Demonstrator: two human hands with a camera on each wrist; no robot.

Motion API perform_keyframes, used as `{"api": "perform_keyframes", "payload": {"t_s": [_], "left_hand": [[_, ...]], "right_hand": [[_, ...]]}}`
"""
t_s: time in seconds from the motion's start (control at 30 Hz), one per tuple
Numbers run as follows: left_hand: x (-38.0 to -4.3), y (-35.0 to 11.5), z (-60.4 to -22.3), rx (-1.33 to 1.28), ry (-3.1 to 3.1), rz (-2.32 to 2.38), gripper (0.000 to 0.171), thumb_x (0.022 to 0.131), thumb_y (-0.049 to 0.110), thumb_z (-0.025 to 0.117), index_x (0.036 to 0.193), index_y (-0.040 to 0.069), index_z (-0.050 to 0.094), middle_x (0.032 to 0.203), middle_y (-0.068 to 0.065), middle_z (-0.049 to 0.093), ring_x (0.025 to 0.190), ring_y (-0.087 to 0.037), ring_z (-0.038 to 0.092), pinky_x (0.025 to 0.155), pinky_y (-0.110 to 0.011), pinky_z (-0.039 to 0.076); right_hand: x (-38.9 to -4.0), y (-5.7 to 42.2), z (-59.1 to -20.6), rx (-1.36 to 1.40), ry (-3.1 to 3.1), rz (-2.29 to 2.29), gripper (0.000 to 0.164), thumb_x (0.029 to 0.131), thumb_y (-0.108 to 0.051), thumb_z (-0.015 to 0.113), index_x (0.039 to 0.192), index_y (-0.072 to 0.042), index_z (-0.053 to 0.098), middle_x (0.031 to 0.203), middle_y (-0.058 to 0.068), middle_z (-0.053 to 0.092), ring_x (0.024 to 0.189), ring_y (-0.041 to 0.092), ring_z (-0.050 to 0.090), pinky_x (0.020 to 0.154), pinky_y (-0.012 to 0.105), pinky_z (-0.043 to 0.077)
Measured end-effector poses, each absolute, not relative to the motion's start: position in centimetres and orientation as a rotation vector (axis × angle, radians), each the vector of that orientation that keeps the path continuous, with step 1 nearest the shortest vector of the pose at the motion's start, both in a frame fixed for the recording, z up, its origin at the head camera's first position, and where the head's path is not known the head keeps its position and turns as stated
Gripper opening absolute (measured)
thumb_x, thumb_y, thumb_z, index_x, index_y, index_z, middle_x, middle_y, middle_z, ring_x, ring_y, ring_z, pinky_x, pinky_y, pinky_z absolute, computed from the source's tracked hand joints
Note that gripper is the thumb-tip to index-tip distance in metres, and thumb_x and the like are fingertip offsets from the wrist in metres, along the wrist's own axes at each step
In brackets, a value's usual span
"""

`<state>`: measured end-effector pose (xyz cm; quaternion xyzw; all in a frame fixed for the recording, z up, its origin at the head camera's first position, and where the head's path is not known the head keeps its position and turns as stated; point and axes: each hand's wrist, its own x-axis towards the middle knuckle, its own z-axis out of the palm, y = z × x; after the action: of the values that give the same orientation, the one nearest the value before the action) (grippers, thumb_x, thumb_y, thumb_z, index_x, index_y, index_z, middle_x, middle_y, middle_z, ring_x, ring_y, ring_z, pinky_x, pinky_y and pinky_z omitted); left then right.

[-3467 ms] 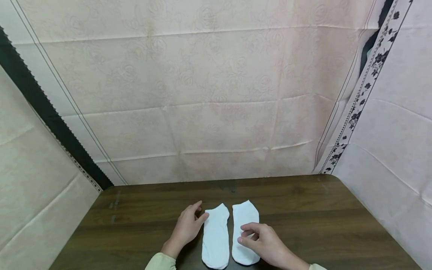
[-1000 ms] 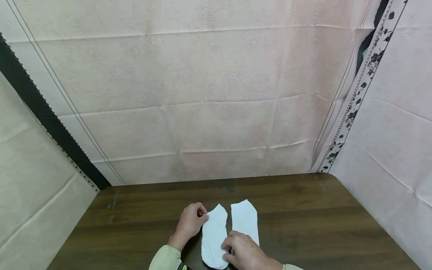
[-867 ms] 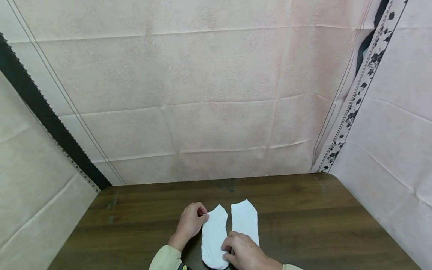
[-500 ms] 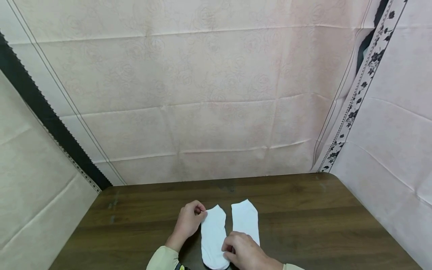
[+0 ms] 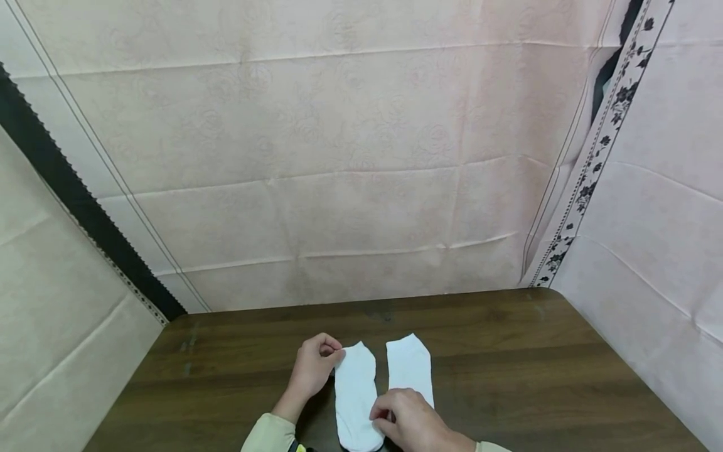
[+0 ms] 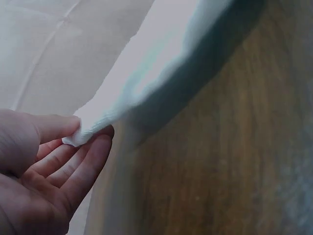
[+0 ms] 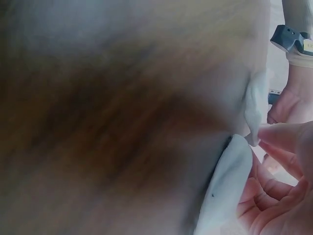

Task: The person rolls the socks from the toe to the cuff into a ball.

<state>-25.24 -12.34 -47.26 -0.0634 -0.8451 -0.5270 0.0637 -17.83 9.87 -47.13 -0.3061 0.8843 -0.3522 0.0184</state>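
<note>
Two white ankle socks lie side by side, cuffs toward the far edge. My left hand pinches the cuff corner of the left sock between thumb and fingers; in the left wrist view that corner of the sock is lifted and stretched. Lower down, my right hand pinches the same sock's right edge. It reaches across the right sock, covering its lower part. In the right wrist view, the pinched sock shows beyond the right sock, which lies under the fingers.
The socks are on a dark brown wooden table. Pale patterned cloth hangs behind it and along both sides. A dark band runs down the left cloth. A dark device sits on the left wrist.
Since the oldest frame, the right hand has moved left from the right sock to pinch the left sock's edge. The left hand has closed on the cuff and shifted slightly up-left, drawing it along.
</note>
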Motion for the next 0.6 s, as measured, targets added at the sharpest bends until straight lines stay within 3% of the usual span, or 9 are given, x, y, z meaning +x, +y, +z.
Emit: {"api": "perform_keyframes", "payload": {"t_s": [0.6], "left_hand": [[-25.6, -11.8, -46.6, -0.184, -2.485, -1.809, 0.008, 0.094, 0.003, 0.070, 0.096, -0.001, 0.064, 0.086, -0.008, 0.070, 0.070, -0.018, 0.064, 0.061, -0.035, 0.057]], "right_hand": [[-17.5, 11.1, -46.4, -0.877, 2.648, -1.306, 0.006, 0.092, -0.012, 0.073, 0.089, -0.017, 0.076, 0.079, -0.017, 0.067, 0.071, -0.003, 0.059, 0.063, 0.022, 0.049]]}}
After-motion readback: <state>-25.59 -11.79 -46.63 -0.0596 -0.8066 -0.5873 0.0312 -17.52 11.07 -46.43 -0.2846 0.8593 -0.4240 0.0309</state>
